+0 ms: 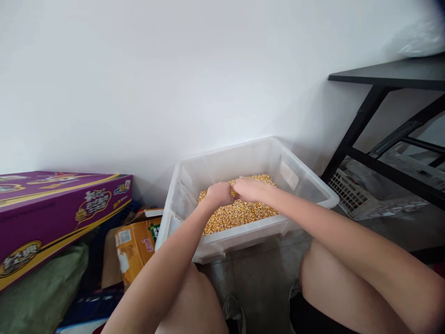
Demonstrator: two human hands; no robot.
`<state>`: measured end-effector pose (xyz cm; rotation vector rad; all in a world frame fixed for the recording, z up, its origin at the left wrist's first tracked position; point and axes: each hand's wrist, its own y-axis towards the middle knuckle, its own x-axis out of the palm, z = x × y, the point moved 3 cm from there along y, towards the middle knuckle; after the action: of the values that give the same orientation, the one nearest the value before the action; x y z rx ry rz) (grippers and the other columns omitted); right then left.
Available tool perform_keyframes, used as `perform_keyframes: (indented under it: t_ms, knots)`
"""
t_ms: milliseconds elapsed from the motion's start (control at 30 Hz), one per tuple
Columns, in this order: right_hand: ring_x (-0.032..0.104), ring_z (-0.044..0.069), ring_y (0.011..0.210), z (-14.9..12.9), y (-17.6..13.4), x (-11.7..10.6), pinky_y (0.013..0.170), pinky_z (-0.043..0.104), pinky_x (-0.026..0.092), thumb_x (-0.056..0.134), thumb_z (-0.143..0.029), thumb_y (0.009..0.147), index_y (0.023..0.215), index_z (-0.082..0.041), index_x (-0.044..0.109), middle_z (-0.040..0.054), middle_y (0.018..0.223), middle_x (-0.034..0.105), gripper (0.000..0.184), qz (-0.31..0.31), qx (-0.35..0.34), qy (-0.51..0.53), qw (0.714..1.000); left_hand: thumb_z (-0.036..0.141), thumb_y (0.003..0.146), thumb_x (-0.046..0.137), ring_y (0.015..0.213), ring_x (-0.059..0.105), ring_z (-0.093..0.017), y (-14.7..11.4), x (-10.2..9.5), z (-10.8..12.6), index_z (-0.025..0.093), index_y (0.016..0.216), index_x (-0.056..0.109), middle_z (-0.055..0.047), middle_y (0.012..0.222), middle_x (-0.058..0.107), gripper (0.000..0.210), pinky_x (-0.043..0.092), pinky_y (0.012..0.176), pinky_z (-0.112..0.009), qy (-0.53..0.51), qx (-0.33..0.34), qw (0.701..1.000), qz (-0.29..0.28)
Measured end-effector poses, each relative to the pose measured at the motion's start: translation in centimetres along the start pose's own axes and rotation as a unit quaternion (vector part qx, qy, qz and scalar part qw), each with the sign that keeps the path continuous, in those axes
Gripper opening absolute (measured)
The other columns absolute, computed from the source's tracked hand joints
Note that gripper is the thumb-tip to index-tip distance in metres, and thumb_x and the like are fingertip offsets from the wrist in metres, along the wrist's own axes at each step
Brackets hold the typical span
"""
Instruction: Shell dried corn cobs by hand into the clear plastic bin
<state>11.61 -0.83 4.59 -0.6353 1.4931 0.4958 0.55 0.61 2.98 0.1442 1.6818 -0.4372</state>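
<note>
Yellow corn kernels (239, 214) lie in a deep bed inside a translucent white plastic bin (255, 236). Over the middle of this bed, my left hand (219, 192) is closed with its fingers curled inward, its back facing me. My right hand (253, 189) reaches in from the other side, back upward, its fingers curled down around corn. The two hands meet almost knuckle to knuckle, and some kernels show between them. Most of the fingertips are hidden from view.
The bin stands on a grey floor against a white wall. On the left are a purple carton (62, 211), a torn orange box (137, 248) and a green sack (45, 287). A black metal shelf (392, 74) and a white plastic basket (351, 195) are on the right.
</note>
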Motion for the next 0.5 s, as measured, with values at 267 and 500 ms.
perform_keyframes:
  t_ms: [267,500]
  knots:
    - [0.064,0.023,0.073,-0.7,0.1,0.6,0.061,0.028,0.043,0.056,-0.017,0.075,0.085,-0.012,0.072,0.0133,0.084,0.069,0.02,-0.096,0.008,-0.002,0.995,0.037,0.065,0.055,0.081,0.065,-0.029,0.6,1.7,0.2,0.02,0.089,0.065,-0.01,0.091,0.069,0.032,0.05,0.063,-0.033,-0.02,0.039,0.998,-0.047]
    - [0.064,0.022,0.074,-2.2,-0.4,1.8,0.059,0.028,0.043,0.055,-0.014,0.071,0.09,-0.013,0.072,0.0116,0.088,0.069,0.025,-0.158,0.006,0.021,0.987,0.024,0.058,0.056,0.085,0.065,-0.028,-0.2,2.8,1.5,0.019,0.09,0.067,-0.01,0.093,0.069,0.034,0.049,0.063,-0.029,-0.005,0.093,0.99,-0.107]
